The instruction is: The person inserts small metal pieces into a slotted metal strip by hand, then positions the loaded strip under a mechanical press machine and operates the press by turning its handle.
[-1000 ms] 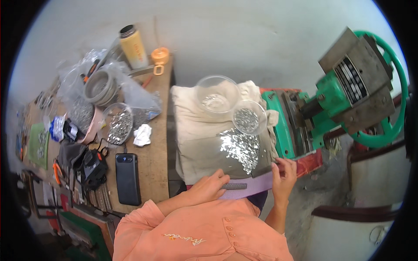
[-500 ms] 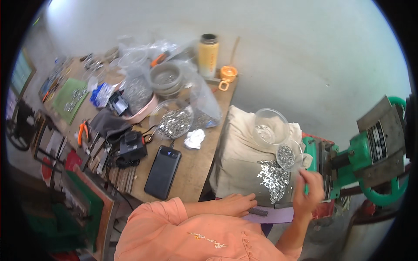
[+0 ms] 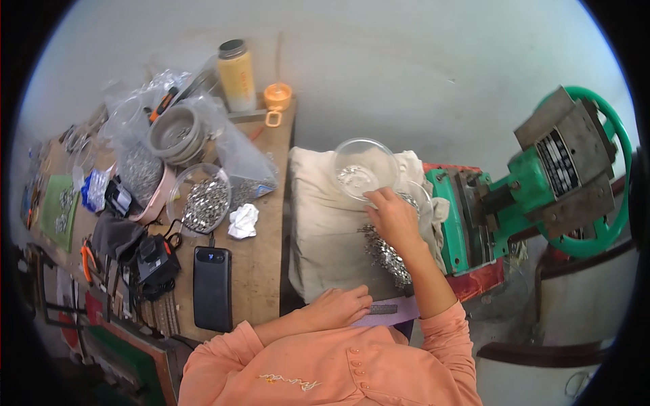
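Note:
My right hand (image 3: 395,220) reaches over the pile of small silvery metal pieces (image 3: 383,254) on the beige cloth. Its fingertips are drawn together at the near rim of a clear round tub (image 3: 366,162); what they hold, if anything, is too small to see. A few silvery pieces lie inside that tub. Partly behind the hand, a second clear container (image 3: 423,203) with similar pieces shows at the right. Low on the cloth rests my left hand (image 3: 342,306), fingers curled, their contents hidden. Beside its fingertips lies a dark grey textured strip (image 3: 383,309) on a purple sheet (image 3: 405,311).
Right of the cloth stands a green hand press (image 3: 528,183) with a large wheel. The wooden table (image 3: 261,271) at left carries a black power bank (image 3: 212,287), a tub of metal pieces (image 3: 205,206), a crumpled white wad (image 3: 242,221), plastic bags and a yellow bottle (image 3: 236,78).
My right hand has moved left from beside the small container to the larger tub's near rim. The view has swung right, so the scene sits further left. My left hand stays by the strip.

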Demonstrator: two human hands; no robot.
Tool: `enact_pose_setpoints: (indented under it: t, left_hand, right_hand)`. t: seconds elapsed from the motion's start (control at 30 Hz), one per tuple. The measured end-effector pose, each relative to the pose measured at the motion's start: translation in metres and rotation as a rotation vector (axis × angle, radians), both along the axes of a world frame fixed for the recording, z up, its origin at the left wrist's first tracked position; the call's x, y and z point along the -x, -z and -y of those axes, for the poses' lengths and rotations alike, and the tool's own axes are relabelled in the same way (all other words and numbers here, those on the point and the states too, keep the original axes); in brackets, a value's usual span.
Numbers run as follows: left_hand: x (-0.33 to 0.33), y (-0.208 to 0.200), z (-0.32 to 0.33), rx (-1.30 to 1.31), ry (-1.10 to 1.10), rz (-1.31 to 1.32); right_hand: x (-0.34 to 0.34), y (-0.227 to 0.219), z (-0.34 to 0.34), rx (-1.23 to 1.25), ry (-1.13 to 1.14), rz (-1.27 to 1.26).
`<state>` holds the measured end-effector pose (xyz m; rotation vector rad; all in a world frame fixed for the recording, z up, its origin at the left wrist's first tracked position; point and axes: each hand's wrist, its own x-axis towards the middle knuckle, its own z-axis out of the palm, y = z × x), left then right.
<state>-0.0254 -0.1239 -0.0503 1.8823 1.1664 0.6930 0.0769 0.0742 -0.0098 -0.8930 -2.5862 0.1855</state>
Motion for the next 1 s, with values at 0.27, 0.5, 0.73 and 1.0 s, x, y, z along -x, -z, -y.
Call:
enact_pose_setpoints:
  t: [0.27, 0.5, 0.73, 1.0]
  left_hand:
    - [0.001, 0.0, 0.0, -0.035, -0.055, 0.03]
    - [-0.005, 0.008, 0.004, -0.132, -0.062, -0.019]
    - [-0.005, 0.01, 0.0, -0.288, -0.179, 0.002]
    - [0.007, -0.007, -0.014, -0.234, -0.468, -0.178]
  right_hand:
    - [-0.002, -0.023, 0.032, 0.068, -0.1, -0.252]
    - [-0.023, -0.001, 0.053, 0.2, -0.129, -0.148]
    - [-0.063, -0.006, 0.079, 0.232, 0.063, -0.317]
    - [-0.115, 0.02, 0.121, 0.195, 0.234, -0.327]
